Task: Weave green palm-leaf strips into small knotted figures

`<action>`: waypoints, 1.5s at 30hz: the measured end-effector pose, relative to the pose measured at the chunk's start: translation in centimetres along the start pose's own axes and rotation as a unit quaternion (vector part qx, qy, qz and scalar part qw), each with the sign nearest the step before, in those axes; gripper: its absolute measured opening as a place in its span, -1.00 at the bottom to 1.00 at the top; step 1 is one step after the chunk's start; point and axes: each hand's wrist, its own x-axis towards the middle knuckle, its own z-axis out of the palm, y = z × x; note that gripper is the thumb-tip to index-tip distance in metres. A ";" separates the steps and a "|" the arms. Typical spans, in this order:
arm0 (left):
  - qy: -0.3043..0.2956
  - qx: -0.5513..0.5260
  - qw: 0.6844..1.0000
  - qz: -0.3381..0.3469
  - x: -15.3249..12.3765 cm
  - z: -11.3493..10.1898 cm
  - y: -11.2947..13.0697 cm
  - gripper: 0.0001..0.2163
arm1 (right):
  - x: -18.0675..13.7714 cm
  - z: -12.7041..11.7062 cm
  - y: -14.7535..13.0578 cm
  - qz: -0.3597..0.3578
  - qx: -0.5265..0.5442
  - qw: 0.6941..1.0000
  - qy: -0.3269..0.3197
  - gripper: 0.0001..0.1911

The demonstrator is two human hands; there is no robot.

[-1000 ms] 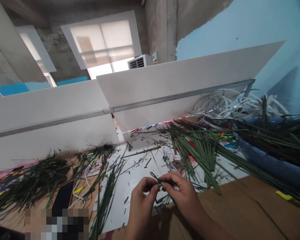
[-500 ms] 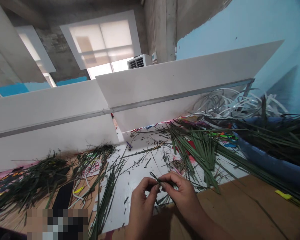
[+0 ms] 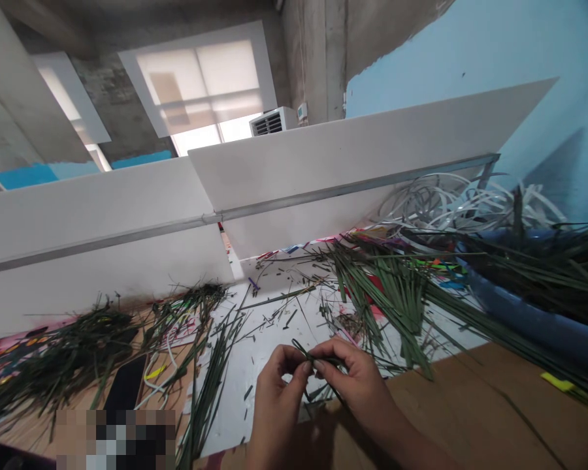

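My left hand [image 3: 280,385] and my right hand [image 3: 350,372] meet low in the middle of the head view. Between their pinched thumbs and fingers is a thin green leaf strip [image 3: 300,348], bent into a small loop that pokes up past the fingertips. Both hands are closed on it. More of the strip hangs below the fingers, partly hidden by the hands and in shadow. Under and beyond them lies a white board [image 3: 269,329] strewn with short leaf cuttings.
Long green leaves [image 3: 396,300] lie fanned at right, another bundle [image 3: 210,385] at left. A blue tub [image 3: 519,313] of leaves stands far right, white strapping coils [image 3: 436,202] behind it. A phone [image 3: 126,382] and white cable [image 3: 164,375] rest at left. White partitions [image 3: 294,173] close the back.
The right fingertips have shifted slightly at the pinch, and the loop leans a little further left. Otherwise the hands stay in nearly the same place.
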 end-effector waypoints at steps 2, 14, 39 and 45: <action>-0.002 -0.021 1.000 -0.002 0.1 0.0 -0.2 -0.85 | -0.1 0.1 0.0 0.005 0.016 1.000 -0.009 -0.86; -0.016 -0.117 0.992 -0.034 0.2 0.0 -0.8 -0.82 | 0.0 0.2 0.1 0.013 0.053 0.998 -0.013 -0.83; -0.058 0.081 0.995 -0.024 0.3 -1.7 0.3 -0.88 | 0.8 -1.0 1.1 -0.043 -0.044 0.993 0.098 -0.85; -0.103 0.043 0.993 -0.022 0.0 -1.4 0.2 -0.91 | 1.0 -1.3 1.6 -0.035 -0.041 0.992 0.118 -0.84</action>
